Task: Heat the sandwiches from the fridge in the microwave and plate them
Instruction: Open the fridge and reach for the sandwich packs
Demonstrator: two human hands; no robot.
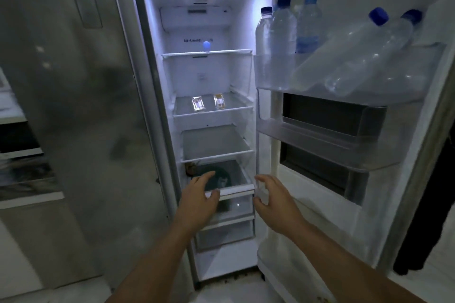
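Note:
The fridge stands open in front of me, lit inside. Two wrapped sandwiches lie side by side on the middle glass shelf (236, 106): the left sandwich (198, 104) and the right sandwich (219, 101). My left hand (200, 193) reaches in front of a lower shelf, fingers spread, holding nothing. My right hand (273, 200) hovers beside it at the shelf's right edge, fingers apart and empty. Both hands are well below the sandwiches.
The open fridge door (344, 130) on the right carries several water bottles (283, 39) in its top bin. A dark round object (221, 177) sits on the lower shelf. Clear drawers (229, 231) lie below. The closed steel freezer door (81, 106) fills the left.

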